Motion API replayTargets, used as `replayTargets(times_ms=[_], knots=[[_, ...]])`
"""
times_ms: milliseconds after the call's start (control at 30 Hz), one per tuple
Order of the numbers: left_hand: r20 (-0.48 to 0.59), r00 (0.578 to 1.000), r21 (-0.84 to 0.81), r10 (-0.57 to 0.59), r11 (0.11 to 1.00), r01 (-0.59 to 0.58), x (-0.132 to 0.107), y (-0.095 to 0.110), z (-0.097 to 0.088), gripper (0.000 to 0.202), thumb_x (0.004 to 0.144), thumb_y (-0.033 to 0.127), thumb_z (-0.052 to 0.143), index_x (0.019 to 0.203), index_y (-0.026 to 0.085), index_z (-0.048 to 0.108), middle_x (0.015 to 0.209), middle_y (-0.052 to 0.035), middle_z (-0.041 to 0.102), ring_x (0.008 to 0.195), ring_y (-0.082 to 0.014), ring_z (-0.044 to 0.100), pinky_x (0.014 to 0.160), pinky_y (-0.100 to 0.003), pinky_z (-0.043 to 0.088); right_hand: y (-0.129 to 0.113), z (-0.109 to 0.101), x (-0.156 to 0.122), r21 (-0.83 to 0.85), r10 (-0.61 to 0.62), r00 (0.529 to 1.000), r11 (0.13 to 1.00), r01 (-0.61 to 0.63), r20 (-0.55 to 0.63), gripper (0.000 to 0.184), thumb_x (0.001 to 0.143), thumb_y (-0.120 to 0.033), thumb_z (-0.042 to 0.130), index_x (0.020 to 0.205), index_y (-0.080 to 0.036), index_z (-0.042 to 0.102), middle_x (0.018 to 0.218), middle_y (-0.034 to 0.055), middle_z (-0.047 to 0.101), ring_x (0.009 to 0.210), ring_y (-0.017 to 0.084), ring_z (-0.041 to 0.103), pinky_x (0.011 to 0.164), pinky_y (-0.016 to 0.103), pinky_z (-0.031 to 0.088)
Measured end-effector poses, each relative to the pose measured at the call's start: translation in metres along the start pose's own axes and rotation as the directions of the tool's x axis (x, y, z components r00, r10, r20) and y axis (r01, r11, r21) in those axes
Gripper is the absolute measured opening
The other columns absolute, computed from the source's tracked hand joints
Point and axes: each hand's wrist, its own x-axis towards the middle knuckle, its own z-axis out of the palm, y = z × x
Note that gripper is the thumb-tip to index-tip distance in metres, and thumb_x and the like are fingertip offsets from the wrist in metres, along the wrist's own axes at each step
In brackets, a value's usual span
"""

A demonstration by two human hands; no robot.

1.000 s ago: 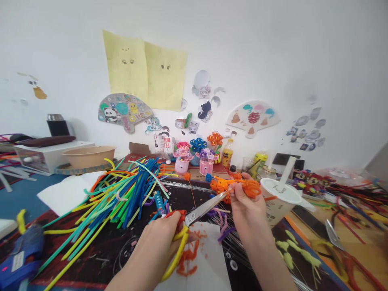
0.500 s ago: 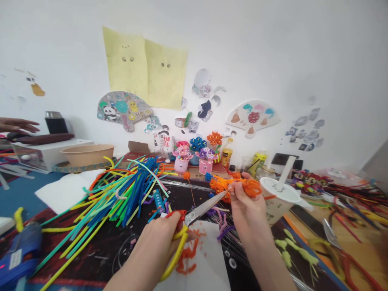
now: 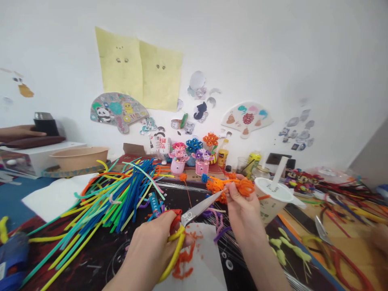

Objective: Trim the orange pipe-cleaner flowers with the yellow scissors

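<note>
1. A lidded cup stands on the table, a white tube leaning out of its top.
2. Just left of the cup, the right hand pinches an orange flower between thumb and fingertips; its loops stick out above the fingers, on the cup side.
3. An orange bunch lies past those fingertips, farther left of the cup; whether they touch it, I cannot tell.
4. Left of the cup and nearer the person, the left hand has its fingers curled round the handles of the scissors.
5. The scissors' blades lie close together, pointing toward the cup; their tip is right beside the right fingertips, but contact with the flower is too small to tell.
6. Left of the cup and nearer the person, a white sheet bears orange scraps.
7. Well left of the cup lie coloured pipe cleaners; small flower pots stand behind it to the left.
8. Right of the cup lies a phone.
</note>
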Motion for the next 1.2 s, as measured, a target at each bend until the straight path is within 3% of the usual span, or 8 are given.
replayTargets(times_ms=[133,300,467,667,900,1200], knots=[[-0.011,1.0,0.022,0.024,0.999,-0.024,-0.002,0.0013,-0.0008,0.024,0.079,0.032,0.06,0.102,0.024,0.057,0.103,-0.0041,0.07,0.091,-0.026,0.068,0.066,-0.028,0.04,-0.0007,0.001,-0.0007,0.023,0.022,1.0,0.999,-0.022,0.007,0.044,0.057,-0.024,0.086,0.093,-0.022,0.06,0.076,-0.0061,0.061,0.068,0.008,0.058,0.071,0.022,0.049],[0.005,1.0,-0.055,0.021,0.998,-0.021,-0.0003,-0.0002,0.0016,0.021,0.081,0.038,0.059,0.097,0.024,0.058,0.085,-0.0024,0.072,0.083,-0.0235,0.068,0.064,-0.026,0.039,-0.0004,0.0004,-0.0015,0.01,0.011,1.0,1.0,-0.011,0.006,0.045,0.058,-0.024,0.086,0.095,-0.023,0.06,0.076,-0.0059,0.061,0.068,0.009,0.059,0.07,0.023,0.049],[0.054,0.998,-0.022,0.017,1.0,-0.016,0.001,0.0012,-0.0015,0.017,0.082,0.037,0.061,0.09,0.021,0.061,0.085,-0.0045,0.073,0.083,-0.0256,0.069,0.063,-0.027,0.039,0.0,-0.0005,-0.0026,-0.011,-0.006,1.0,1.0,0.007,0.03,0.045,0.061,-0.025,0.085,0.098,-0.024,0.06,0.074,-0.0062,0.062,0.068,0.009,0.059,0.071,0.023,0.049],[0.098,0.995,0.005,0.03,1.0,-0.03,0.0013,0.0009,-0.0012,0.026,0.083,0.04,0.061,0.1,0.02,0.063,0.083,-0.0048,0.073,0.077,-0.0246,0.068,0.062,-0.027,0.038,-0.0002,-0.0013,-0.0036,-0.022,-0.021,0.999,1.0,0.022,0.035,0.045,0.062,-0.026,0.084,0.1,-0.024,0.061,0.075,-0.0056,0.062,0.069,0.01,0.06,0.072,0.024,0.05],[0.051,0.997,0.015,0.062,0.998,-0.062,0.0021,-0.0013,0.0051,0.024,0.086,0.039,0.058,0.102,0.022,0.063,0.078,-0.0042,0.073,0.074,-0.0243,0.068,0.058,-0.026,0.035,0.0002,-0.0014,-0.0028,0.023,-0.017,0.999,1.0,0.017,0.04,0.04,0.062,-0.024,0.085,0.094,-0.024,0.061,0.074,-0.006,0.062,0.069,0.008,0.059,0.071,0.021,0.048],[0.068,0.996,0.057,0.063,0.996,-0.067,0.0037,-0.0039,0.0067,0.029,0.087,0.044,0.056,0.103,0.022,0.064,0.078,-0.0055,0.073,0.075,-0.026,0.069,0.057,-0.026,0.034,0.0022,-0.0022,-0.0023,0.024,-0.01,0.999,1.0,0.009,0.038,0.045,0.062,-0.024,0.085,0.1,-0.024,0.063,0.076,-0.005,0.062,0.069,0.008,0.06,0.069,0.021,0.05]])
